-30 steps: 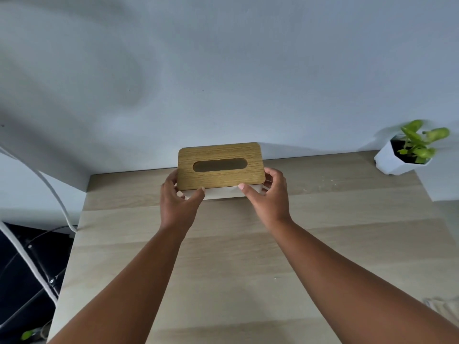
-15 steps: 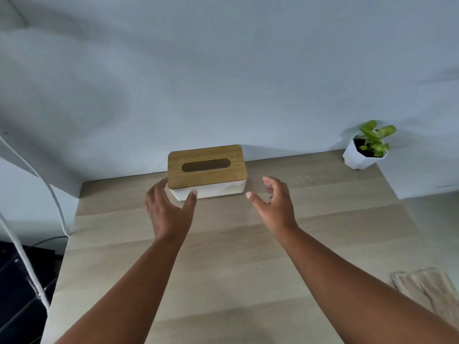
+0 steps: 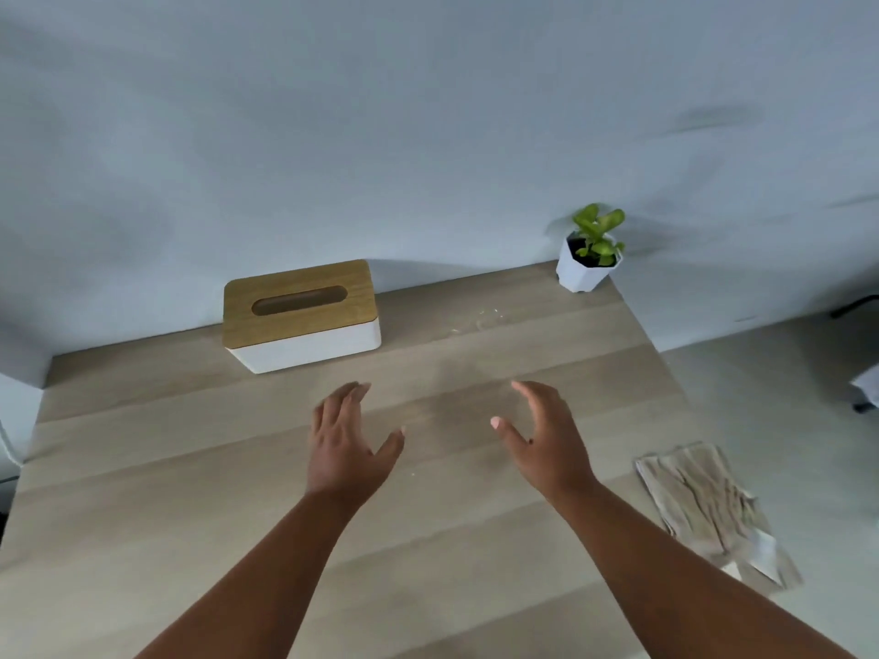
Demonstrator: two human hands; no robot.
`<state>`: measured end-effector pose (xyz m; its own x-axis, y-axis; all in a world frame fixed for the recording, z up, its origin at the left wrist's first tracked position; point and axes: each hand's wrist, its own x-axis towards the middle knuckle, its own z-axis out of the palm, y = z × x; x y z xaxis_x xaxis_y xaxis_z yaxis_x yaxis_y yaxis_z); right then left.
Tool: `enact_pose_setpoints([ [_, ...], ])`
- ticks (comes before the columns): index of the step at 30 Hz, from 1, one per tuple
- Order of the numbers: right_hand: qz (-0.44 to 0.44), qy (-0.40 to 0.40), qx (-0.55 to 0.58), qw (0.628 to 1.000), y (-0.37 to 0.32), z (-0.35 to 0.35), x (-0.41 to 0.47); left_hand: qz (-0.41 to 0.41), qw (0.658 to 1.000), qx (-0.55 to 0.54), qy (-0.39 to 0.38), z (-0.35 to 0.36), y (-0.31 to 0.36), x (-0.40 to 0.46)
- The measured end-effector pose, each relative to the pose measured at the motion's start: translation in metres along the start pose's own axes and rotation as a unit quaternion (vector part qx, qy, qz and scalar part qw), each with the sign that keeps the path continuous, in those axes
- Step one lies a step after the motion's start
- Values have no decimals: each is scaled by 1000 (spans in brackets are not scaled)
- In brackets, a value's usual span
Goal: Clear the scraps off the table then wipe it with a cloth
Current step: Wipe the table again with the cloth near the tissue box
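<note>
Pale scraps [image 3: 478,321] lie scattered on the bench [image 3: 142,468], beyond the right hand [image 3: 547,439] and between the tissue box [image 3: 302,316] and the potted plant [image 3: 590,259]. A crumpled beige cloth [image 3: 704,501] rests at the bench edge, right of that hand. Both hands, left hand [image 3: 347,444] included, hover apart over the bench, each grip relaxed with fingers spread, holding nothing.
</note>
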<state>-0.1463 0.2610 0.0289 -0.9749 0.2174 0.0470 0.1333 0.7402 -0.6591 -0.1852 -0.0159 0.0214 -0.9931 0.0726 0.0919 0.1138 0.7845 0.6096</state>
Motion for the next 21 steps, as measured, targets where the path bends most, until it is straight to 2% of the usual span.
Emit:
enact_pose_setpoints([
  [6,6,-21,-66,998,83,-51,-41,-15,994,60,-85,44,24,-29],
  [9,13,-45,-120,992,127,-81,-61,-16,991,88,-103,60,34,-40],
  [14,-39,-32,-202,978,199,-129,-89,-28,991,107,-81,78,51,-56],
  [18,-82,-88,-257,959,240,-147,-103,-48,988,130,-60,90,49,-66],
  [21,-108,-105,-292,944,247,-137,-108,-69,986,148,-40,91,38,-71],
])
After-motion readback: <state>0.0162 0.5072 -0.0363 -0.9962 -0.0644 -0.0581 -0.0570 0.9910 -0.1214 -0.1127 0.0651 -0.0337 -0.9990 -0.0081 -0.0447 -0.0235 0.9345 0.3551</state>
